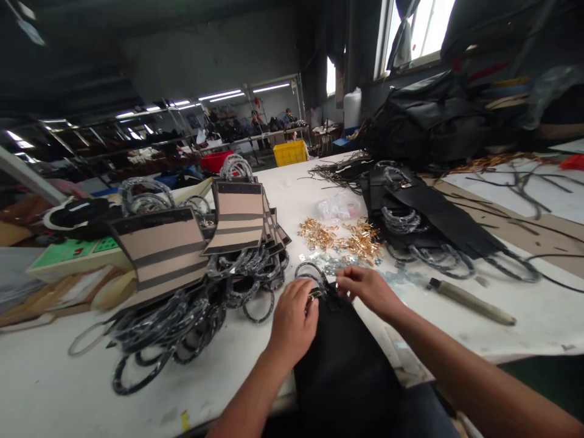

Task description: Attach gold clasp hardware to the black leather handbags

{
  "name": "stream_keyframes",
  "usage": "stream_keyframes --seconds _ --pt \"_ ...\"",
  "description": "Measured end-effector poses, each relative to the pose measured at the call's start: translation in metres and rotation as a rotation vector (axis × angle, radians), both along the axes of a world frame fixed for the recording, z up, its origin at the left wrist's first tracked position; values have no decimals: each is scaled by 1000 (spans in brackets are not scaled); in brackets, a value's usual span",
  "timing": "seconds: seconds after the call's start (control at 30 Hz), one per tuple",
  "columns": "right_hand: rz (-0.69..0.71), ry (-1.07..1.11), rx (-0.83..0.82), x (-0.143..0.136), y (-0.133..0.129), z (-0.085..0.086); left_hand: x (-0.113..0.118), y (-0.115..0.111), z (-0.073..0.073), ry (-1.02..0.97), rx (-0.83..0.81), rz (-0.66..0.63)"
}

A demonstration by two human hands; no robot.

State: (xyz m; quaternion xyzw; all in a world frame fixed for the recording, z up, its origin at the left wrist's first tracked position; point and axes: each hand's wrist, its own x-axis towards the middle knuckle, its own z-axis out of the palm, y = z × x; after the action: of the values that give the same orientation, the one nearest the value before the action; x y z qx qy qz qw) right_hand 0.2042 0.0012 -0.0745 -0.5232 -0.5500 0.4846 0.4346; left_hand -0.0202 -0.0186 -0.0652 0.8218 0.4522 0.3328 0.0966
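Observation:
A black bag panel (347, 359) lies over the table's near edge towards me, with a plastic-wrapped loop handle (310, 269) at its far end. My left hand (294, 319) is closed on that far end, with a small shiny metal bit by its thumb and fingertips. My right hand (368, 288) pinches just above the panel's right corner; a tiny bright speck shows at its fingertips, too small to name. Just beyond both hands lie heaps of gold metal fittings (362, 240) and a scatter of thin, silvery flat pieces (326, 263).
To the left are stacked beige-and-black bag panels (171, 249) with wrapped handles (159, 328). Black panels with handles (438, 213) lie at the right, near a hammer-like tool (472, 301). A clear plastic bag (338, 207) sits behind the fittings. Further back is a yellow crate (290, 153).

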Motion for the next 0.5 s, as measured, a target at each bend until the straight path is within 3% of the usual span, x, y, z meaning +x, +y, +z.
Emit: stream_keyframes --seconds 0.07,0.17,0.3,0.5 --pt "31 216 -97 -12 -35 -12 12 16 4 156 -51 -144" --pt "70 316 -137 -28 -65 -36 26 42 2 447 -123 -324" --pt "55 102 -18 -41 -73 -55 33 63 -6 612 -108 -419" --pt "27 -163 268 -51 -76 -67 34 66 -9 707 4 -505"
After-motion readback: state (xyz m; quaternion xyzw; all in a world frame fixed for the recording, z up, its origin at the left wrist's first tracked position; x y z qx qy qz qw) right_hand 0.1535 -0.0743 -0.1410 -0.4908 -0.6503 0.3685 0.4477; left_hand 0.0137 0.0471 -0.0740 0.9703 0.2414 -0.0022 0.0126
